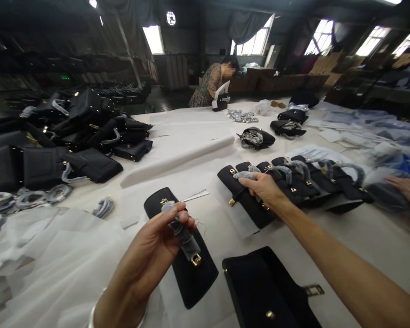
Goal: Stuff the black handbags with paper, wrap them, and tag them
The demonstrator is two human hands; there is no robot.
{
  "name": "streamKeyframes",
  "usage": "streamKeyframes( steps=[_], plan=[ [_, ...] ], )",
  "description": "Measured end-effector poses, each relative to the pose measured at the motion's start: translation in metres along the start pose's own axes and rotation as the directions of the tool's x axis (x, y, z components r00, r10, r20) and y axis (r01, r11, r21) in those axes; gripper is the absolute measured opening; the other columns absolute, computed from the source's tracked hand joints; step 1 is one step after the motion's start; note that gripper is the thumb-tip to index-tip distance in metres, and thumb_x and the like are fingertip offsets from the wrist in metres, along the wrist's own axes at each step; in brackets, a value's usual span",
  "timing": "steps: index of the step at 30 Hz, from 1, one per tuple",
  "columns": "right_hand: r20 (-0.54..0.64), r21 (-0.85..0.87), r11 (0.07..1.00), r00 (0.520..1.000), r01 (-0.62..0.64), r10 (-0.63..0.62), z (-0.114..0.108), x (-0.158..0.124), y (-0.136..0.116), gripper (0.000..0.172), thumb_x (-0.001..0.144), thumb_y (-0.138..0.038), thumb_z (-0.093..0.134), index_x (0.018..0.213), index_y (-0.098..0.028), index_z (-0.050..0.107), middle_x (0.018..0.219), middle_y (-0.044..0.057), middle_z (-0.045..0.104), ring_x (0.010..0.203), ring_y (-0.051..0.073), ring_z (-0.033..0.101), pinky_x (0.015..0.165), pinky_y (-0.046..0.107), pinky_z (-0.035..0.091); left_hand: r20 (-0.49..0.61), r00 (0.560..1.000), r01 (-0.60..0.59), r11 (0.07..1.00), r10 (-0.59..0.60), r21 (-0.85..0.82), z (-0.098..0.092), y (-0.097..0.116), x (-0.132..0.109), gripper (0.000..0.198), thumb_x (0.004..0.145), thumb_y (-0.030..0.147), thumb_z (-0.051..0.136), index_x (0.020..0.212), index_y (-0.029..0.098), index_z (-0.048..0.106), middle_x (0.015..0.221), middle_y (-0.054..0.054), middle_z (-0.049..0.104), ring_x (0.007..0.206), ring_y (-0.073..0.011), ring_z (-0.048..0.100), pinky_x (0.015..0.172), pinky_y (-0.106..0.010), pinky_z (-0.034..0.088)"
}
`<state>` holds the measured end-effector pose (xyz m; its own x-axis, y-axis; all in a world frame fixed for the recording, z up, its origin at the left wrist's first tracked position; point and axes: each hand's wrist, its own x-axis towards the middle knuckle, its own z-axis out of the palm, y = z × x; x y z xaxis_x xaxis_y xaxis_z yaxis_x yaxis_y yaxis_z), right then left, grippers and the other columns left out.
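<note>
My left hand (157, 239) is closed around a strap wrapped in clear plastic (184, 237) with a gold clasp at its lower end, held above a black bag (191, 273) lying flat on the table. My right hand (264, 187) reaches out to a row of black bags (294, 187) overlapping one another. Its fingers pinch a plastic-wrapped strap (245, 175) on the nearest bag of the row. Another black bag (263, 291) with gold fittings lies close to me, between my arms.
A heap of black bags (78, 132) fills the table's left side, with wrapped straps (27, 198) beside it. White tissue sheets (37, 255) lie at front left. Another person's hand (408, 189) rests at the right edge. A person (212, 84) works at the far end.
</note>
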<state>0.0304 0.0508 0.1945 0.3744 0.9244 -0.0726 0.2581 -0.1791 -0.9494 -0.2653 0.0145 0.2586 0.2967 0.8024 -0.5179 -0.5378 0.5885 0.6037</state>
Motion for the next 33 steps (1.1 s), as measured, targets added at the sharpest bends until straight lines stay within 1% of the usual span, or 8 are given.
streamKeyframes(
  steps=[6, 10, 12, 14, 16, 20, 26, 33],
  plan=[
    [-0.019, -0.025, 1.0, 1.0, -0.011, 0.011, 0.028, 0.004, 0.049, 0.032, 0.075, -0.049, 0.064, 0.071, -0.018, 0.056, 0.055, -0.005, 0.051, 0.052, 0.011, 0.049, 0.052, 0.025, 0.04, 0.201, 0.972, 0.109, 0.993, -0.118, 0.054, 0.039, -0.026, 0.06, 0.006, 0.087, 0.014, 0.061, 0.086, 0.01, 0.065, 0.071, -0.003, 0.061, 0.069, -0.0149, 0.064, 0.076, -0.031, 0.058],
    [0.095, -0.134, 0.989, 0.994, 0.065, -0.053, 0.015, 0.01, 0.056, 0.036, 0.081, -0.052, 0.059, 0.084, -0.017, 0.067, 0.076, 0.002, 0.068, 0.073, 0.018, 0.062, 0.068, 0.029, 0.048, 0.237, 0.959, 0.119, 0.981, -0.153, 0.151, 0.052, -0.047, 0.107, 0.004, 0.086, 0.013, 0.063, 0.086, 0.009, 0.065, 0.071, -0.004, 0.064, 0.067, -0.0144, 0.066, 0.074, -0.028, 0.057],
    [-0.076, -0.275, 0.949, 0.98, 0.155, -0.182, -0.003, 0.021, 0.06, 0.037, 0.084, -0.051, 0.055, 0.091, -0.018, 0.069, 0.089, 0.007, 0.07, 0.084, 0.022, 0.063, 0.079, 0.033, 0.048, 0.214, 0.966, 0.1, 0.975, -0.143, 0.201, 0.05, -0.055, 0.125, 0.005, 0.086, 0.013, 0.064, 0.087, 0.009, 0.064, 0.07, -0.004, 0.065, 0.065, -0.0142, 0.066, 0.07, -0.026, 0.057],
    [-0.318, -0.407, 0.896, 0.892, 0.177, -0.32, -0.022, 0.038, 0.068, 0.038, 0.079, -0.048, 0.06, 0.101, -0.017, 0.066, 0.104, 0.012, 0.068, 0.098, 0.026, 0.06, 0.089, 0.037, 0.045, 0.195, 0.974, 0.07, 0.971, -0.116, 0.227, 0.043, -0.058, 0.135, 0.006, 0.086, 0.014, 0.064, 0.09, 0.01, 0.064, 0.07, -0.004, 0.066, 0.066, -0.0146, 0.067, 0.068, -0.025, 0.057],
    [-0.405, -0.417, 0.9, 0.861, 0.125, -0.307, -0.038, 0.055, 0.079, 0.043, 0.07, -0.044, 0.068, 0.101, -0.016, 0.065, 0.104, 0.015, 0.067, 0.1, 0.029, 0.058, 0.091, 0.04, 0.044, 0.178, 0.979, 0.052, 0.97, -0.096, 0.236, 0.035, -0.057, 0.14, 0.006, 0.087, 0.014, 0.063, 0.091, 0.01, 0.063, 0.07, -0.004, 0.066, 0.066, -0.0145, 0.067, 0.068, -0.025, 0.058],
    [-0.328, -0.257, 0.966, 0.939, 0.014, -0.101, -0.054, 0.077, 0.094, 0.037, 0.07, -0.055, 0.066, 0.071, -0.018, 0.063, 0.064, 0.005, 0.063, 0.063, 0.02, 0.058, 0.064, 0.032, 0.048, 0.147, 0.985, 0.052, 0.971, -0.088, 0.234, 0.021, -0.052, 0.142, 0.006, 0.087, 0.014, 0.063, 0.091, 0.009, 0.063, 0.071, -0.004, 0.067, 0.067, -0.0144, 0.068, 0.068, -0.025, 0.059],
    [-0.329, -0.028, 0.999, 0.943, 0.032, -0.039, -0.074, 0.076, 0.083, 0.05, 0.07, -0.066, 0.064, 0.076, -0.017, 0.06, 0.064, 0.002, 0.06, 0.052, 0.012, 0.051, 0.045, 0.024, 0.038, 0.092, 0.992, 0.062, 0.975, -0.083, 0.213, 0.012, -0.045, 0.149, 0.004, 0.088, 0.012, 0.06, 0.09, 0.009, 0.063, 0.071, -0.005, 0.066, 0.065, -0.0143, 0.067, 0.066, -0.025, 0.059],
    [-0.232, -0.243, 0.967, 0.963, 0.077, -0.135, -0.058, 0.058, 0.115, 0.043, 0.078, -0.06, 0.061, 0.069, -0.018, 0.061, 0.062, -0.001, 0.057, 0.059, 0.012, 0.05, 0.056, 0.024, 0.038, 0.233, 0.964, 0.072, 0.967, -0.131, 0.245, 0.015, -0.037, 0.142, 0.01, 0.085, 0.017, 0.065, 0.092, 0.011, 0.063, 0.065, 0.0, 0.059, 0.061, -0.0126, 0.062, 0.064, -0.025, 0.056]
  ],
)
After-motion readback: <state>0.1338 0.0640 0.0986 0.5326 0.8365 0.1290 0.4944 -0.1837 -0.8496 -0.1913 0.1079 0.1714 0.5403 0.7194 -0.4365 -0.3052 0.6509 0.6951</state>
